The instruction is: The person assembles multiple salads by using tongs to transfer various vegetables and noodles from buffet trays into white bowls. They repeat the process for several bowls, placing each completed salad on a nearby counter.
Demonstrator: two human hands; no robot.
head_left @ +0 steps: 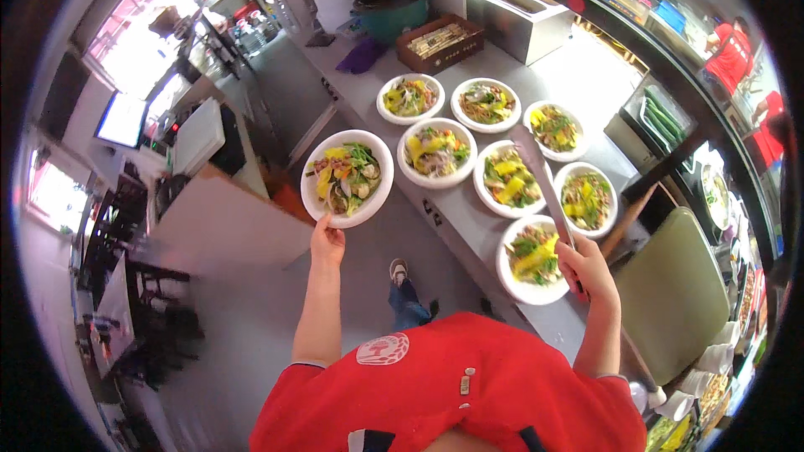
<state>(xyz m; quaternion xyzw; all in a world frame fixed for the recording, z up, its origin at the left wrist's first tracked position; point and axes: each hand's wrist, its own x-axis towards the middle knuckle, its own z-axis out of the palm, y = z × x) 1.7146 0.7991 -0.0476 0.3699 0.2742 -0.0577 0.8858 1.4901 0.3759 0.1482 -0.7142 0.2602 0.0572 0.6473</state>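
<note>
Out over the floor, left of the counter, my left hand (327,244) is closed on the near rim of a white bowl (347,178) filled with greens, yellow strips and mixed toppings. My right hand (589,272) grips a pair of metal tongs (548,188) by the handle end. The tongs point away from me over the bowls, and I see no food in their tips. Several similar filled bowls stand close together on the grey counter (479,238), among them a near bowl (533,259) beside my right hand and a middle bowl (437,152).
Farther along the counter are a brown box (440,43) of small wrapped packets, a dark green tub (391,12) and a purple cloth (363,55). A pale green board (675,297) is at my right, near food trays. Two people in red shirts (730,59) are beyond the dark rail.
</note>
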